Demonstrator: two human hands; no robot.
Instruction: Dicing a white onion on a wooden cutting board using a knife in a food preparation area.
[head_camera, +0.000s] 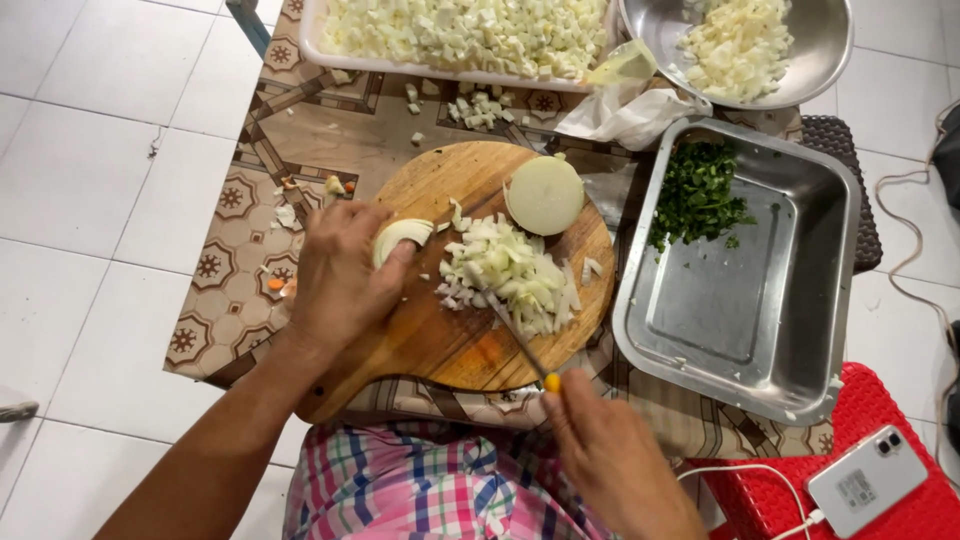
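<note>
1. The left hand (335, 280) presses a pale onion piece (400, 236) onto the round wooden cutting board (450, 340), its fingers curled together over it.
2. The right hand (615, 465) has its fingers wrapped around a thin knife with a yellow-tipped handle (525, 345), whose blade reaches into the heap of chopped onion (510, 270).
3. A peeled onion half (544, 195) lies at the board's far edge.
4. A rectangular steel tray (760, 320) holding chopped greens (697, 195) sits on the bench to the right.

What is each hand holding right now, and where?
Left hand grips an onion piece from above on the cutting board. Right hand holds a knife by its handle.
</note>
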